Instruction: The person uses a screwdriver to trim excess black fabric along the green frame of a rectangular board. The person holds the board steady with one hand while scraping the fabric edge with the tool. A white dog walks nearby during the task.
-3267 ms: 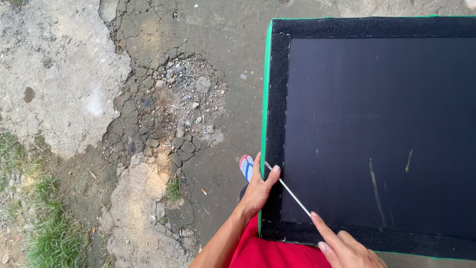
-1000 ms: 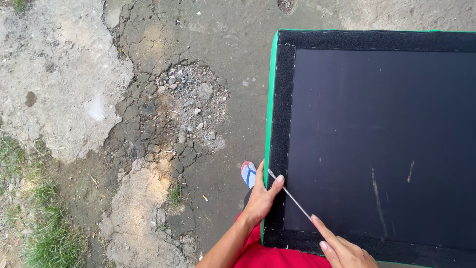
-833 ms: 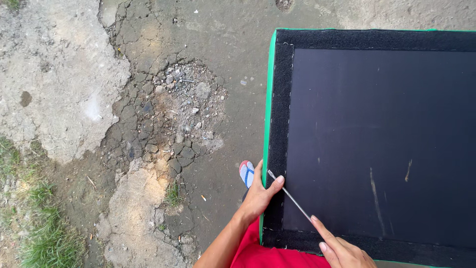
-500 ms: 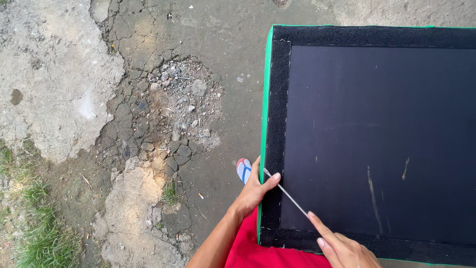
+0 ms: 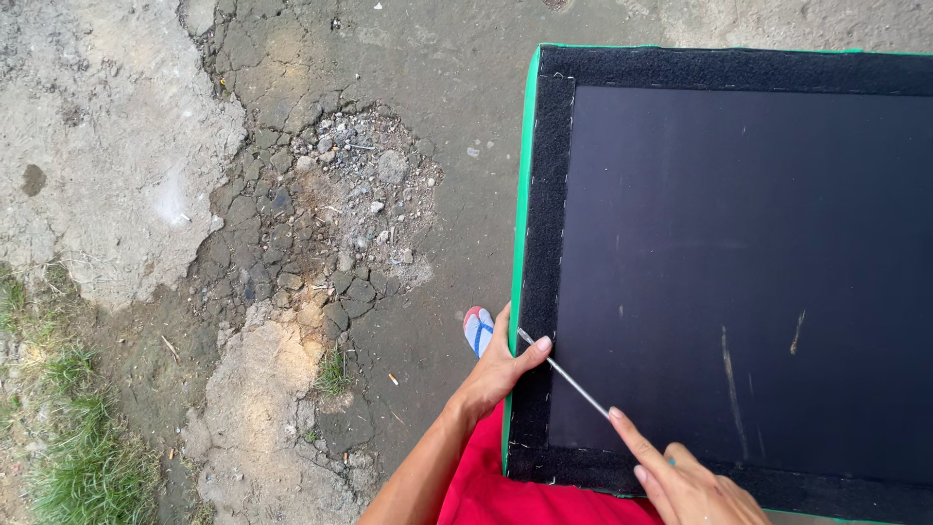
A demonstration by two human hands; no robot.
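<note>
Little has changed over the last seconds: the left hand (image 5: 496,374) still grips the black-covered panel (image 5: 739,262) at its left border, thumb on the thin metal rod (image 5: 564,374), which the right hand (image 5: 685,481) keeps pinched at its lower end.

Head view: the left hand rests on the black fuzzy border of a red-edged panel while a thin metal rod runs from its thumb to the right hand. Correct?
Not quite. The panel has a green edge, not red; the red is the person's clothing below it. The rest holds in the head view: the left hand rests on the black fuzzy border, and the thin metal rod runs to the right hand.
</note>
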